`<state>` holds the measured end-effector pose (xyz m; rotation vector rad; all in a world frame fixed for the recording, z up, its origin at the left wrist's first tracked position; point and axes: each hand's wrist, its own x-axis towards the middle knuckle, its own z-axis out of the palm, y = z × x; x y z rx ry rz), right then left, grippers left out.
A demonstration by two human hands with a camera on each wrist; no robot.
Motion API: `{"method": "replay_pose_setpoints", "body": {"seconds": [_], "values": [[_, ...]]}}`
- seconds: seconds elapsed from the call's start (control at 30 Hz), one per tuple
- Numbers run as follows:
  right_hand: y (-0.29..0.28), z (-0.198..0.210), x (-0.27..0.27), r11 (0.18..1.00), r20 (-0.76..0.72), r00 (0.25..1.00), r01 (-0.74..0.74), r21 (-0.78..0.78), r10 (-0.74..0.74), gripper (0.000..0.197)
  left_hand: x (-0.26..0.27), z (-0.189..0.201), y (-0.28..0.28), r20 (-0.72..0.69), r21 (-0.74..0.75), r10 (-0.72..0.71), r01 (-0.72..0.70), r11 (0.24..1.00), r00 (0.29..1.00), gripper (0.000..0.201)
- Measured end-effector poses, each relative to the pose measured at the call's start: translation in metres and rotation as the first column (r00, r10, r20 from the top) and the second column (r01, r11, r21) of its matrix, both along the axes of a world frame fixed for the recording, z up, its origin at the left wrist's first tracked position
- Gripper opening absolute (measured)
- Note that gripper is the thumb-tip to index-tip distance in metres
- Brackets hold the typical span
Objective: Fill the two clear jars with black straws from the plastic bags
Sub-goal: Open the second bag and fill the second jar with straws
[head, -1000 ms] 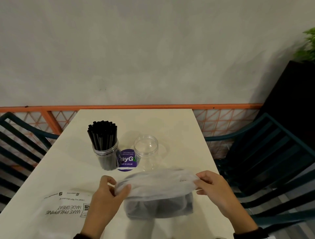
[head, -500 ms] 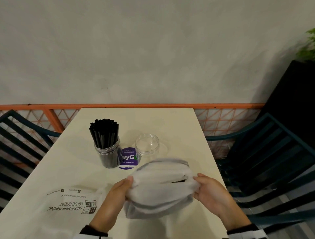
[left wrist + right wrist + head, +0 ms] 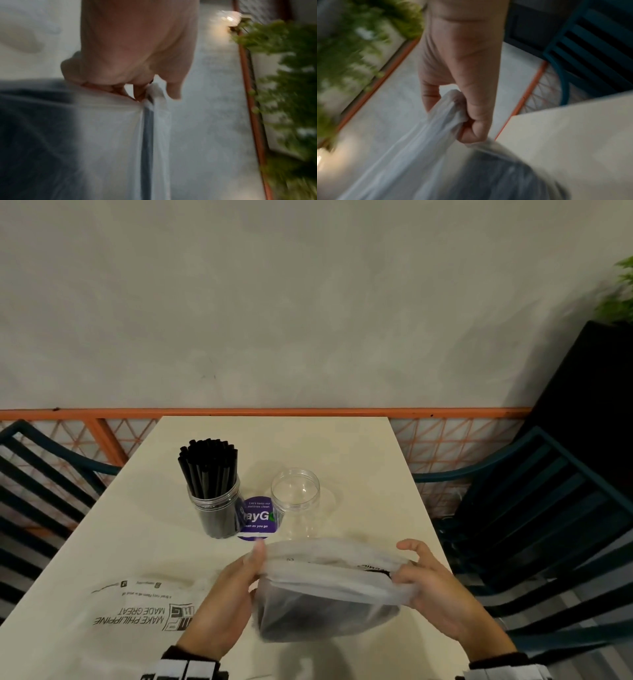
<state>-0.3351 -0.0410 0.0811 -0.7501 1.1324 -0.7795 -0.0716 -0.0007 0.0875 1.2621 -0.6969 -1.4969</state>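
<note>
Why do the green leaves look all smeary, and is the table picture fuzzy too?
Left wrist view: the green leafy plant is streaked with motion blur, and the left hand pinching the white plastic bag is soft too. Right wrist view: the same smear on the leaves, with the right hand a bit clearer. Head view: dim but sharper, and the empty clear plastic jar shows plainly.

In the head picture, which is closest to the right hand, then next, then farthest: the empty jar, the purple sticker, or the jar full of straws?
From the right hand:
1. Empty jar, just beyond the bag, nearest.
2. Purple sticker, between the two jars.
3. Jar full of straws, farthest left.
</note>
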Motion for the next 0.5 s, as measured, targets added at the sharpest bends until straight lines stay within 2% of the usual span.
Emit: {"method": "replay_pose_setpoints", "body": {"seconds": [0.07,0.1,0.13,0.17,0.3,0.4,0.5], "values": [[0.0,-0.007,0.011,0.994,-0.321,0.947,-0.009,-0.109,-0.027,0.031,-0.006,0.0,-0.001,0.276,-0.045,-0.02,0.034,0.998,0.961,0.01],[0.0,-0.012,0.016,0.989,-0.424,0.905,-0.017,-0.147,-0.047,0.025,-0.008,-0.002,-0.001,0.394,-0.045,-0.005,0.025,0.999,0.919,0.009],[0.0,-0.015,0.019,0.987,-0.472,0.879,-0.015,-0.158,-0.062,0.019,-0.007,-0.008,-0.002,0.486,-0.037,0.0,0.021,0.999,0.874,0.016],[0.0,-0.018,0.021,0.988,-0.489,0.869,0.0,-0.157,-0.078,0.014,-0.006,-0.013,-0.003,0.547,-0.021,0.009,0.002,1.0,0.837,0.022],[-0.006,-0.022,0.003,0.984,-0.461,0.873,0.097,-0.149,-0.156,0.006,0.006,-0.018,0.0,0.644,-0.016,0.098,-0.114,0.993,0.759,0.026],[-0.007,-0.023,-0.007,0.981,-0.403,0.901,0.106,-0.16,-0.163,0.013,0.012,-0.018,0.003,0.743,-0.023,0.059,-0.062,0.998,0.666,0.02],[-0.006,-0.026,-0.001,0.984,-0.326,0.935,0.099,-0.145,-0.142,0.021,0.008,-0.021,0.001,0.776,-0.039,0.028,0.004,0.999,0.63,0.013]]}}
